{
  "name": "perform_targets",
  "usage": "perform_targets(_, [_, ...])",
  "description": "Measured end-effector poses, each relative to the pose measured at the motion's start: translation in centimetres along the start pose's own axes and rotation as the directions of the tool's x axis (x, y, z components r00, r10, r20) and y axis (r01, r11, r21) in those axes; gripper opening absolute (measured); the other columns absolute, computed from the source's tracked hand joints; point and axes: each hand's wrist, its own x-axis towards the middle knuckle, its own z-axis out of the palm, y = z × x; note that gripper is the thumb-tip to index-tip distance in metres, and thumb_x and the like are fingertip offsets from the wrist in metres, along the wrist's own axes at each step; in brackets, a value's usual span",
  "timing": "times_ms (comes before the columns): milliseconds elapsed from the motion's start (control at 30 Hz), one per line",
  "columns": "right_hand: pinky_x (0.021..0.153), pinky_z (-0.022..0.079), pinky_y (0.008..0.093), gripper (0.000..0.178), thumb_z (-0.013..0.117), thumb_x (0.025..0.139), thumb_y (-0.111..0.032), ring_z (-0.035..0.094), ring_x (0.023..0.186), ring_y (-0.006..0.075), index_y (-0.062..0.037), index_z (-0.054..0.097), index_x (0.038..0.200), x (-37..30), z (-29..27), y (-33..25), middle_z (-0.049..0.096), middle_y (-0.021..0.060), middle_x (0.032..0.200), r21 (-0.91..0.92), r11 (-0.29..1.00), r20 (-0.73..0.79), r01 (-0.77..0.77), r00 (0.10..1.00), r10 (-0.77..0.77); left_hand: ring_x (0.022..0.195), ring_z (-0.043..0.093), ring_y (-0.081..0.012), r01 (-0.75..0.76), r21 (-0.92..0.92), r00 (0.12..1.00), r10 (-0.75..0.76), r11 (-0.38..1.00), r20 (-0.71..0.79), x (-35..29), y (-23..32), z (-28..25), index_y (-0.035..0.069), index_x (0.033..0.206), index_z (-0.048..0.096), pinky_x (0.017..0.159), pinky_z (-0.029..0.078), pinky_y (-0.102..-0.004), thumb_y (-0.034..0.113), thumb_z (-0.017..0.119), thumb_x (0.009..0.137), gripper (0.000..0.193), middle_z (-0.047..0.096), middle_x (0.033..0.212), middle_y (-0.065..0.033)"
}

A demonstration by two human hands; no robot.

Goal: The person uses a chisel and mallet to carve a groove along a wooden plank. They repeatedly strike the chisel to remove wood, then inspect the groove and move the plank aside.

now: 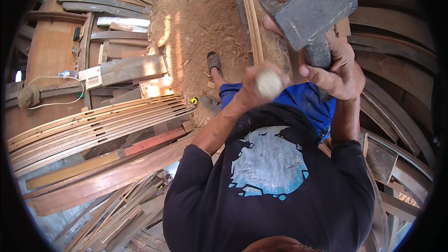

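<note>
My right hand [343, 72] is closed around the dark handle of a mallet [313, 9], raised at the upper right. Its large grey block head has a worn brown patch at one end. Lower and to the left, my left hand [249, 84] wraps around a tool with a round, pale handle end [269, 84]. That end faces up; the rest of the tool is hidden below my fist, which is slightly blurred. Beyond my left hand, a narrow light wood strip [252, 18] with lengthwise lines lies along a dark beam [239, 4].
Several slotted wood strips [98, 128] lie at the left, with a yellow tape measure [194, 100] by their ends. Stacked boards [126, 70] fill the far left; dark planks [392, 28] line the right. Sawdust covers the floor [186, 28] around my sandalled foot [213, 60].
</note>
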Motion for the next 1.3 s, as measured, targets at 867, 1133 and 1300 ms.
perform_targets(867, [0.071,0.052,0.0378,0.022,0.071,0.08,0.0,0.065,0.076,0.0305,-0.0009,0.068,0.102,0.8,-0.5,0.5,0.07,0.0103,0.095,-0.554,0.816,-0.001,0.166,0.98,-0.2,0.081,0.07,-0.0176,-0.112,0.197,0.926,0.174,0.974,-0.334,3.6,-2.1,0.6,0.0,0.11,0.057,0.073,0.054,-0.0308,0.002,0.08,0.078,0.039,0.07,0.09,-0.0099])
perform_targets(1133, [0.079,0.048,0.0362,0.04,0.074,0.072,-0.007,0.063,0.086,0.0281,0.0035,0.065,0.109,1.5,-0.1,4.3,0.065,0.0174,0.091,-0.316,0.949,-0.009,0.007,1.0,-0.011,0.093,0.072,-0.0327,-0.057,0.278,0.983,0.102,0.959,-0.15,7.1,-9.4,-0.6,-0.002,0.119,0.056,0.082,0.056,-0.0399,0.013,0.083,0.078,0.051,0.071,0.102,-0.0177])
perform_targets(1300, [0.071,0.046,0.0303,0.044,0.068,0.079,-0.002,0.057,0.082,0.0147,0.0064,0.063,0.121,0.5,0.2,5.5,0.064,0.0069,0.098,-0.215,0.977,-0.04,-0.018,0.999,0.01,0.092,0.069,-0.0278,0.186,0.073,0.967,-0.169,0.98,-0.19,10.9,-14.0,0.5,-0.001,0.119,0.058,0.082,0.054,-0.0382,0.016,0.08,0.082,0.047,0.07,0.102,-0.0155])
